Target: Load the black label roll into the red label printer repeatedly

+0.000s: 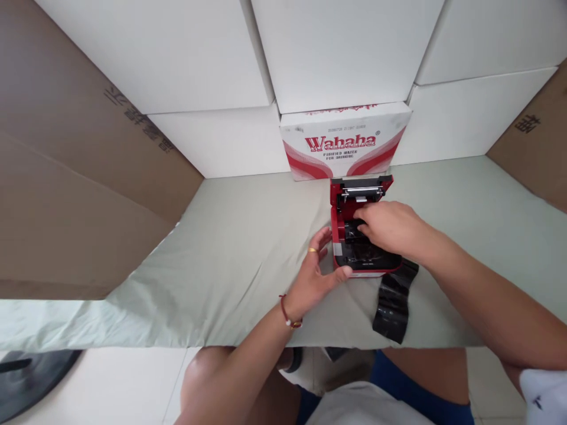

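A red and black machine that looks like a label printer (367, 255) sits on the cloth with its lid (362, 192) raised. A silver bar and a roller show under the lid. My left hand (315, 274) grips the printer's front left corner, thumb on the front edge and fingers along the left side. Inside the open printer, my right hand (390, 227) has its fingers bent around a black ribbon roll (353, 230), partly hiding it. Glossy black ribbon (393, 304) trails in waves off the printer's front right onto the cloth.
Pale green cloth (221, 248) covers the table. Behind the printer stands a Wahaha water carton (345, 141), with white boxes (345, 53) stacked around it. Brown cardboard panels flank the left (80, 177) and right (531, 141). The table's front edge lies over my knees.
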Demonstrator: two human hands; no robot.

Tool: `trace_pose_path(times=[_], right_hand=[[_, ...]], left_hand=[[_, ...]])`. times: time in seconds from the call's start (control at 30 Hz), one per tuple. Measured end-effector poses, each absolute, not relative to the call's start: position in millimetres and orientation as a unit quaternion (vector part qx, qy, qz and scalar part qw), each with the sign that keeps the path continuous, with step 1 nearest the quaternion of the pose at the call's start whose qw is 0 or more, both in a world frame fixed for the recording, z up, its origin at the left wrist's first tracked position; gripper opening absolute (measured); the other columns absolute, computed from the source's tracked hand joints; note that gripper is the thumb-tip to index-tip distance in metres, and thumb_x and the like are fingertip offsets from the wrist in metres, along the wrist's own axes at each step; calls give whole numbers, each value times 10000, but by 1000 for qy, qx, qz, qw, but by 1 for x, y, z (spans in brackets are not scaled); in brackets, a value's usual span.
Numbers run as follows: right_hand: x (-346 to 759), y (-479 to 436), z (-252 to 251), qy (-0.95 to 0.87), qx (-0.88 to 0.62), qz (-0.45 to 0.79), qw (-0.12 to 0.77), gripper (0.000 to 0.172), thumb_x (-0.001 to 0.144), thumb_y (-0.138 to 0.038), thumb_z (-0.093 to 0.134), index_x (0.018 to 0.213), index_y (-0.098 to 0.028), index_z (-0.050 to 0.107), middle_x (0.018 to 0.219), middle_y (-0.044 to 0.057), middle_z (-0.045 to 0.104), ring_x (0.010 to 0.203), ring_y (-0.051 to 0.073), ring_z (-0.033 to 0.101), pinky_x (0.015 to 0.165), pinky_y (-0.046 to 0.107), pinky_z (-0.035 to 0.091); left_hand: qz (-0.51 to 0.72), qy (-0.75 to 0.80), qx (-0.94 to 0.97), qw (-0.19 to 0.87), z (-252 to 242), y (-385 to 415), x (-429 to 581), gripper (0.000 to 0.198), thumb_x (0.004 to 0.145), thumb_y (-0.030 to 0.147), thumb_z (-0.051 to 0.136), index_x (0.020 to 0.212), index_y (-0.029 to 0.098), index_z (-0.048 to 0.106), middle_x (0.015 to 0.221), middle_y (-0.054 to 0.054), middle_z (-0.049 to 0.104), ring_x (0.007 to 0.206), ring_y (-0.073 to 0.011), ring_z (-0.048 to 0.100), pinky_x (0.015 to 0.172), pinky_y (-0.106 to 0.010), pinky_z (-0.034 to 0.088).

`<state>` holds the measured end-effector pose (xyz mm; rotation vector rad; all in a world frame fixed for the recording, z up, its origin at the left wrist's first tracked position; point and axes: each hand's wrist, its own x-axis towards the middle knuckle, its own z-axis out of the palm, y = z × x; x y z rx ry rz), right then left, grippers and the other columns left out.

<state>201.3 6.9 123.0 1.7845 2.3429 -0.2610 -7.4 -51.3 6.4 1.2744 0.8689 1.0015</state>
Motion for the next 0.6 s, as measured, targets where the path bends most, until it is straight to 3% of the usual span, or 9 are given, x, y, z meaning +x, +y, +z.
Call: trace_pose_path(times=[0.1, 0.2, 0.3, 0.37, 0.47, 0.53, 0.6], right_hand=[[188, 21, 115, 775, 608, -69, 158, 296, 950, -227, 643, 1188, -165, 807, 1158, 212, 821, 1088, 390, 783, 799, 411, 571], [184, 23, 110, 774, 610, -63, 157, 284, 942, -250, 653, 1166, -158, 803, 1165, 225, 817, 1101, 392, 780, 811, 410, 574], [186, 10, 114, 764, 629, -49, 136, 347, 991, -285, 574, 1268, -160, 740, 1243, 218, 799, 1072, 378, 780, 782, 411, 568], [192, -7, 122, 766, 636, -52, 79, 342, 1018, -323, 534, 1280, -175, 696, 1213, 181, 802, 1019, 354, 780, 758, 406, 555], [220, -39, 135, 772, 621, -107, -87, 298, 1047, -453, 526, 1193, -249, 686, 963, 68, 804, 813, 273, 758, 680, 371, 533], [255, -56, 138, 759, 611, -132, -182, 328, 1043, -569, 538, 1174, -311, 692, 757, 10, 744, 594, 226, 672, 559, 361, 481], [297, -65, 131, 745, 625, -101, -211, 372, 1018, -660, 566, 1141, -332, 694, 567, -1, 634, 443, 227, 560, 461, 389, 396]], left_hand=[[423, 369, 613, 556, 3, -52, -7, 1063, 789, 588, 938, 1641, 343, 350, 1751, -139, 363, 1651, -400, 345, 1375, -640, 258], [422, 377, 645, 513, -3, -51, -7, 1128, 787, 549, 951, 1675, 334, 290, 1751, -160, 336, 1636, -406, 365, 1371, -649, 268], [423, 382, 647, 507, -8, -52, -7, 1148, 800, 521, 949, 1691, 345, 248, 1749, -168, 337, 1624, -414, 379, 1345, -663, 310], [429, 381, 645, 506, -9, -52, -6, 1120, 807, 504, 948, 1685, 345, 270, 1739, -165, 356, 1614, -416, 390, 1336, -666, 325], [439, 379, 645, 498, -9, -53, -4, 1059, 814, 484, 944, 1665, 327, 332, 1698, -164, 409, 1589, -412, 421, 1333, -669, 330], [441, 379, 645, 496, -8, -53, -2, 1031, 808, 478, 948, 1649, 321, 374, 1657, -164, 451, 1560, -410, 455, 1321, -669, 348], [444, 379, 646, 492, -7, -53, -1, 1006, 803, 478, 950, 1634, 319, 406, 1627, -162, 477, 1534, -406, 480, 1314, -663, 362]])
